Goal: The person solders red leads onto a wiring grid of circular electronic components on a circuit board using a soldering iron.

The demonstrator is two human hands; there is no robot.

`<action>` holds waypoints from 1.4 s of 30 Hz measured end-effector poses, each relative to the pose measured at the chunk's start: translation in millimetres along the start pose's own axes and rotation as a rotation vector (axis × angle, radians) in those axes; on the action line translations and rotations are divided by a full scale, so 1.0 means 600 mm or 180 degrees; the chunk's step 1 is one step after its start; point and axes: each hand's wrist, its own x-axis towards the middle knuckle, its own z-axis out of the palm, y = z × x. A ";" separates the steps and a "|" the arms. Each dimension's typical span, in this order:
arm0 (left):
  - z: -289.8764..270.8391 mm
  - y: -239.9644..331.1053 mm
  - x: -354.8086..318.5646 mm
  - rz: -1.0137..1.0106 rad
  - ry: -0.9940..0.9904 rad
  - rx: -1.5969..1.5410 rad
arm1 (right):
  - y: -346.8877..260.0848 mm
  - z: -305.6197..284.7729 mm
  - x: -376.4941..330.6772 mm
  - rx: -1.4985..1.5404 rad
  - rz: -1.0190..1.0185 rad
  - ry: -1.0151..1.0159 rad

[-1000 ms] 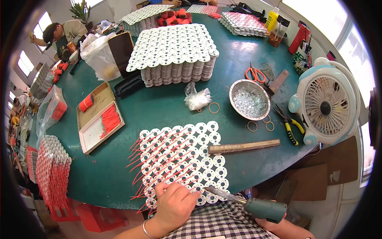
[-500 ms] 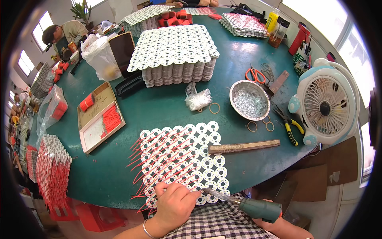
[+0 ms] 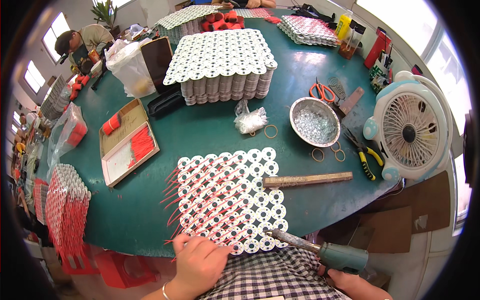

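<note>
A panel of joined round white circuit boards [image 3: 263, 199] with dark centres lies at the table's near edge. Thin red wires [image 3: 172, 191] run slantwise over its left and middle columns. My left hand [image 3: 200, 261] is at its near edge, fingers closed with the tips by the nearest row; whatever they pinch is hidden. In my right hand [image 3: 342, 279], partly behind the tool, is a soldering iron [image 3: 342, 257] with a green handle. Its tip is over the panel's lower right part; contact with a board cannot be made out. A wooden bar [image 3: 307, 179] rests across the panel's right edge.
Beyond the panel are a tall stack of board panels [image 3: 220, 60], a metal bowl of shiny bits [image 3: 315, 125] and a small plastic bag [image 3: 250, 120]. An open box with red wires [image 3: 127, 145] sits left. Pliers [image 3: 367, 157] and a fan [image 3: 410, 127] stand right.
My left hand has drawn back leftward and down from the spot beside the iron's tip. The soldering iron has shifted right and slightly up, away from that hand.
</note>
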 end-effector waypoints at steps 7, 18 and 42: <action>0.020 0.015 0.006 0.0270 0.0210 -0.0257 | -0.004 0.017 0.006 -0.0187 -0.0088 -0.0071; 0.047 0.006 0.004 0.0216 -0.0005 -0.0473 | -0.015 0.023 0.014 -0.2133 -0.1011 -0.0140; 0.045 0.014 0.012 0.0143 0.0004 -0.0561 | -0.010 0.011 -0.001 -0.0775 -0.0925 -0.0040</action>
